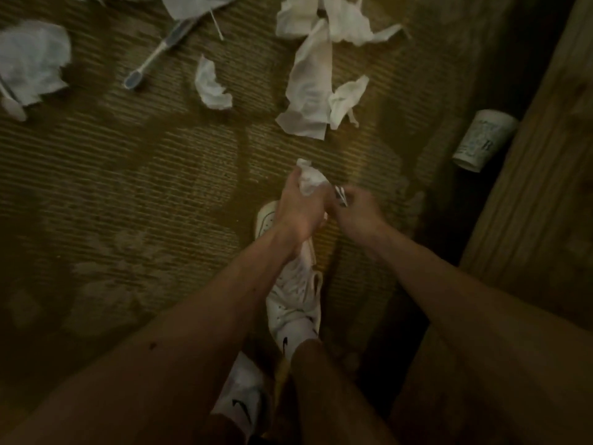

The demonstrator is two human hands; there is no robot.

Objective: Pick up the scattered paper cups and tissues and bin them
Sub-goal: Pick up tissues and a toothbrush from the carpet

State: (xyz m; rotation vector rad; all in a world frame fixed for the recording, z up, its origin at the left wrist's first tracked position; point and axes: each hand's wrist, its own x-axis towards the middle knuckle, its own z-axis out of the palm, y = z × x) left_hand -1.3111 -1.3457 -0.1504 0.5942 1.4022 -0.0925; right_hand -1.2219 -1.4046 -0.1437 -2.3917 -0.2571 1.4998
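A crumpled tissue (309, 181) is gripped in the left hand (298, 210), above a white shoe (293, 290) on the carpet (128, 187). Just to its right, a small striped scrap (341, 196) is pinched in the curled fingers of the right hand (359, 215); what it is cannot be told through the blur. A paper cup (484, 139) is seen lying on its side at the right, against a wooden edge (529, 187). More tissues (313, 88) are scattered farther off, with a toothbrush (160, 49) at far left.
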